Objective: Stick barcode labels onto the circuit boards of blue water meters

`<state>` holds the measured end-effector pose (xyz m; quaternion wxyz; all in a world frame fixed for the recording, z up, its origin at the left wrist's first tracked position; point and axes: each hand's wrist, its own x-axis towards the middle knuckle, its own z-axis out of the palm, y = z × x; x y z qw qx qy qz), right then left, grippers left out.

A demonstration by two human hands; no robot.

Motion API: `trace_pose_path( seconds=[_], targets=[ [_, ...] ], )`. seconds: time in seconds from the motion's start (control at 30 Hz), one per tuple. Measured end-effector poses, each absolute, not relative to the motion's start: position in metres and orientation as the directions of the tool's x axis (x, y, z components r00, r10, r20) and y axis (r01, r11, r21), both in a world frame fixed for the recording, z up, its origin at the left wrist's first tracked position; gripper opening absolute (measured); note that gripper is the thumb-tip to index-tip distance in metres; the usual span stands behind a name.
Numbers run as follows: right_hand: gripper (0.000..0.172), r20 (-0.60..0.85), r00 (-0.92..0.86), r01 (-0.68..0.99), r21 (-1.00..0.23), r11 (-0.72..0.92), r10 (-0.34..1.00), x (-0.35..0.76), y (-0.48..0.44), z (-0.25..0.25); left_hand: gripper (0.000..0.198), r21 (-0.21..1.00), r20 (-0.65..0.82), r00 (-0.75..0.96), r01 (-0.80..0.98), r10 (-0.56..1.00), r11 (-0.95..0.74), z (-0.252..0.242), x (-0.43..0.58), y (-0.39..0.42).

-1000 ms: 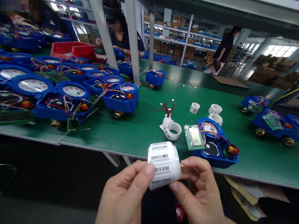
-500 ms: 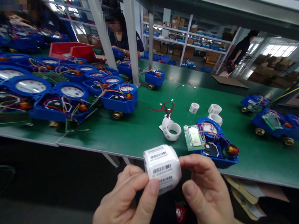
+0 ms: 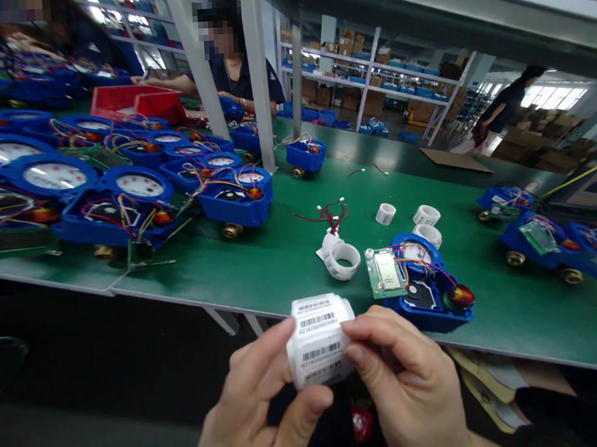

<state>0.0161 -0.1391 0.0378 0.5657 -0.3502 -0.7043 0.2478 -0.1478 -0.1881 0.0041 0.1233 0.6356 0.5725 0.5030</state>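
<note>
Below and left of the open blue meter (image 3: 427, 300), just off the near edge of the green table (image 3: 280, 264), a roll of barcode labels (image 3: 317, 339) is held in the air between both hands. The left hand (image 3: 258, 402) grips the roll's left side, forefinger on top and thumb underneath. The right hand (image 3: 410, 384) pinches the roll's right side, its fingertips on the printed outer strip. The roll touches neither the table nor the meter.

The open blue meter stands at the table's near edge, with a green circuit board (image 3: 384, 272) tilted against its left side and coloured wires running into its housing. Just left of the meter lies a white ring (image 3: 344, 261); behind that, a red-and-black wire bundle (image 3: 331, 215). Three small white rolls (image 3: 427, 215) lie just behind the meter. Far to its left, rows of blue meters (image 3: 127, 199) with exposed wiring fill the table, with a red bin (image 3: 142, 101) beyond them. To its right stand further blue meters (image 3: 544, 237). Well behind it, across the table, a seated co-worker (image 3: 243, 76) has both hands at another unit; a second person (image 3: 505, 106) stands among the shelving behind and to the right.
</note>
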Motion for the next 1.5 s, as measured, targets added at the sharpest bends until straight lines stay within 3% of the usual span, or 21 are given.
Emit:
trace_pose_path(
  seconds=[0.1,0.43,0.63,0.73,0.93,1.3,1.5],
  targets=[
    [0.012,0.625,-0.141,0.218,-0.737,0.64,0.768,0.015,-0.14,0.037,0.029,0.771,0.455,-0.126,0.55,0.882,-0.32,0.011,-0.149,-0.184],
    [0.014,0.686,-0.145,0.304,-0.655,0.692,0.713,0.01,-0.144,0.028,0.019,0.679,0.52,-0.181,0.68,0.835,-0.275,0.013,-0.145,-0.183],
    [0.014,0.747,-0.103,0.496,-0.534,0.685,0.657,0.01,-0.144,0.025,0.02,0.657,0.532,-0.237,0.722,0.813,-0.219,0.012,-0.143,-0.184],
    [0.016,0.775,-0.099,0.552,-0.478,0.683,0.623,0.01,-0.144,0.024,0.021,0.701,0.493,-0.279,0.689,0.824,-0.186,0.014,-0.143,-0.184],
    [0.017,0.795,-0.129,0.538,-0.446,0.716,0.592,0.01,-0.144,0.022,0.027,0.822,0.308,-0.317,0.563,0.897,-0.083,0.021,-0.143,-0.183],
    [0.023,0.826,-0.102,0.552,-0.416,0.722,0.554,0.008,-0.147,0.023,0.027,0.816,0.3,-0.357,0.576,0.885,-0.044,0.021,-0.141,-0.182],
    [0.017,0.803,-0.113,0.523,-0.453,0.722,0.586,0.008,-0.145,0.024,0.032,0.825,0.231,-0.353,0.566,0.907,0.011,0.014,-0.145,-0.184]
  ],
)
